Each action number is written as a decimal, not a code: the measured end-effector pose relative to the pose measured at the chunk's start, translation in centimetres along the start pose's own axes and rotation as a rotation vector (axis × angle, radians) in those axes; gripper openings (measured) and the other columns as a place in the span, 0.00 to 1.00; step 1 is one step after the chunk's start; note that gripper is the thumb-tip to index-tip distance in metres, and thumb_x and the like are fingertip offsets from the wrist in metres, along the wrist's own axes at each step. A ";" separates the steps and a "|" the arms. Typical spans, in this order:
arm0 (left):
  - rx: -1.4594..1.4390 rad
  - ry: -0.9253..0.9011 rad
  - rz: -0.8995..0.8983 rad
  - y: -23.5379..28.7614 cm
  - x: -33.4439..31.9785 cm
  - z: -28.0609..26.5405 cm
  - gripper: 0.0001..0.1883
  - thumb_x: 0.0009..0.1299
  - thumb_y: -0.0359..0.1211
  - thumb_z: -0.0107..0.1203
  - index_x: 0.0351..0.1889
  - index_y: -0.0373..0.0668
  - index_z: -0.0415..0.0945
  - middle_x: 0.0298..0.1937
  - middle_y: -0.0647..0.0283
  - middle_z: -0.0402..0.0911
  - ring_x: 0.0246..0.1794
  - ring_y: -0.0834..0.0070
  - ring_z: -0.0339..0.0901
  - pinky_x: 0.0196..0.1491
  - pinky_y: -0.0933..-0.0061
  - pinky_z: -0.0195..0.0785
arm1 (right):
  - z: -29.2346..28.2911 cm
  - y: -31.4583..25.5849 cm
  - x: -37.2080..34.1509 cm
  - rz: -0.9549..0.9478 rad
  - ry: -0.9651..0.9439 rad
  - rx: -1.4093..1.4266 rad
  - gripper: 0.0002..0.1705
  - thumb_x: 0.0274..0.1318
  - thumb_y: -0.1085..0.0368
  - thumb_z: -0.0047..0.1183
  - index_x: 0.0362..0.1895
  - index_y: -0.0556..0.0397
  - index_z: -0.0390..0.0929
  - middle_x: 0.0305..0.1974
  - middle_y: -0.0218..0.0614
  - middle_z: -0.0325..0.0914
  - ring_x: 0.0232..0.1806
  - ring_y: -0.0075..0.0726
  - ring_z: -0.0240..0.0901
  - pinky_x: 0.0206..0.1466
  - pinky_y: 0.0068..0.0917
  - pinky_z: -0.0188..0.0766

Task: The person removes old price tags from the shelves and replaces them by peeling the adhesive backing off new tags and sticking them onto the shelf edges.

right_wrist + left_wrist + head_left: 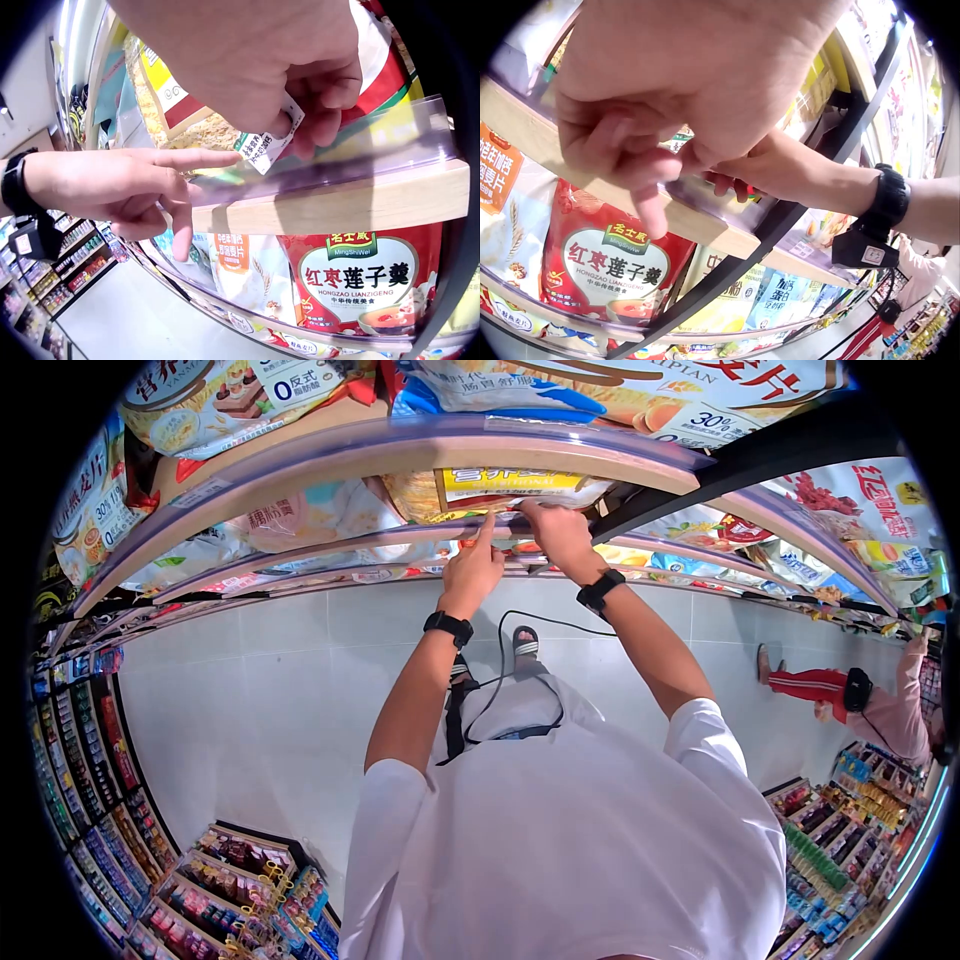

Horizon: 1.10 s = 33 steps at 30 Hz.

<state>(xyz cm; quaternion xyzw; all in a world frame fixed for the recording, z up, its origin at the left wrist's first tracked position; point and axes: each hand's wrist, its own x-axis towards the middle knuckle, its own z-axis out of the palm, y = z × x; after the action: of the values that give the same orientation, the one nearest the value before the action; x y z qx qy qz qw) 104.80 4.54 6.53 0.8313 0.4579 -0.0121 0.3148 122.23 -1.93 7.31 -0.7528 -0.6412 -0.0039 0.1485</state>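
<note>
Bags crowd the shelves. A yellow-label bag (515, 482) sits right behind the work; big oat bags (660, 388) fill the shelf above. Red bag (364, 281) stands one level down, under the wood edge (337, 199). Clear strip (375, 159) runs along that edge. Black post (770, 470) slants past on the R side, near the R hand (562, 538). Cable (501, 660) loops over the person's front, apart from both hands. Farther back: racks (215, 895), plus another person (895, 715) in red trousers, well off to the R.

Tag (264, 152) shows best in R wrist view: white w/ blk print & a bit of green, held tilted at the strip, in front of the yellow-label bag. L wrist view gives only a scrap of it past the L hand (686, 90), but shows the post crossing the shelf fronts; head view is too small to read it. Red bag's front is legible in both wrist views, not in head.

Pose: both arms reach fwd, hands close together, blk band (448, 626) on each wrist. R hand pinches the tag btwn thumb & bent fingers. L hand: index straight, other fingers loosely bent; its tip is at the tag's edge, touching or just beside, can't tell.
</note>
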 end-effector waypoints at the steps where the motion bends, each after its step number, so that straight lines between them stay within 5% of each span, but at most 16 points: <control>1: -0.059 0.016 -0.017 0.1 -0.1 0.0 0.38 0.71 0.40 0.48 0.79 0.66 0.46 0.38 0.48 0.86 0.40 0.45 0.83 0.46 0.44 0.74 | -0.1 -0.2 0.2 0.002 -0.026 -0.051 0.12 0.55 0.65 0.53 0.45 0.42 0.76 0.26 0.39 0.82 0.29 0.49 0.83 0.29 0.44 0.77; 8: -0.045 0.136 0.232 0.5 -0.6 0.2 0.37 0.69 0.34 0.49 0.77 0.70 0.53 0.33 0.46 0.84 0.33 0.43 0.81 0.41 0.44 0.74 | -0.3 0.1 0.1 -0.099 0.003 -0.051 0.14 0.56 0.66 0.51 0.48 0.42 0.74 0.27 0.40 0.83 0.30 0.47 0.83 0.27 0.42 0.76; 12: -0.006 0.148 0.262 0.8 0.1 0.2 0.37 0.68 0.34 0.49 0.76 0.70 0.56 0.38 0.47 0.84 0.39 0.47 0.81 0.43 0.46 0.75 | -0.8 0.2 -0.6 0.044 -0.137 0.016 0.13 0.64 0.60 0.48 0.52 0.44 0.70 0.26 0.45 0.81 0.29 0.56 0.81 0.28 0.51 0.74; 16: 0.042 0.090 0.264 1.1 0.5 0.1 0.36 0.68 0.34 0.51 0.75 0.72 0.57 0.40 0.50 0.85 0.39 0.48 0.83 0.43 0.45 0.76 | -0.8 0.8 -3.3 0.295 0.022 0.375 0.20 0.60 0.62 0.50 0.57 0.43 0.68 0.30 0.54 0.81 0.33 0.63 0.80 0.38 0.57 0.76; 21: 0.012 0.080 0.356 2.2 -0.1 1.1 0.40 0.69 0.34 0.51 0.79 0.69 0.49 0.38 0.50 0.85 0.38 0.51 0.84 0.41 0.49 0.76 | -1.1 0.4 -4.8 0.319 -0.031 0.322 0.32 0.57 0.64 0.52 0.67 0.39 0.65 0.30 0.56 0.81 0.32 0.63 0.80 0.38 0.56 0.77; 25: 0.116 0.008 0.265 3.1 0.0 0.9 0.40 0.69 0.34 0.51 0.79 0.70 0.48 0.35 0.49 0.85 0.36 0.50 0.83 0.41 0.48 0.75 | -1.2 0.4 -5.5 0.360 -0.085 0.251 0.34 0.57 0.64 0.52 0.70 0.37 0.63 0.31 0.54 0.82 0.32 0.62 0.81 0.36 0.54 0.78; 30: 0.044 0.003 0.273 1.8 0.3 0.9 0.39 0.70 0.36 0.49 0.78 0.75 0.48 0.39 0.48 0.85 0.37 0.48 0.83 0.43 0.48 0.75 | 0.9 -0.8 -6.2 0.395 -0.137 0.282 0.48 0.57 0.64 0.53 0.79 0.37 0.43 0.28 0.56 0.81 0.30 0.63 0.79 0.34 0.56 0.75; 33: 0.028 -0.052 0.265 1.2 0.1 0.6 0.39 0.70 0.37 0.49 0.78 0.74 0.47 0.43 0.47 0.84 0.41 0.47 0.82 0.46 0.48 0.74 | 2.4 -1.4 -6.2 0.418 -0.093 0.319 0.50 0.57 0.64 0.53 0.80 0.35 0.40 0.27 0.56 0.81 0.29 0.63 0.80 0.34 0.57 0.75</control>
<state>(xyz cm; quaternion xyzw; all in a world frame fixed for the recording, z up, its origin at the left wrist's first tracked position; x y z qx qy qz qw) 105.97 3.80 6.64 0.8881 0.3357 0.0015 0.3139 119.29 -7.18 4.07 -0.8353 -0.4704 0.1629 0.2333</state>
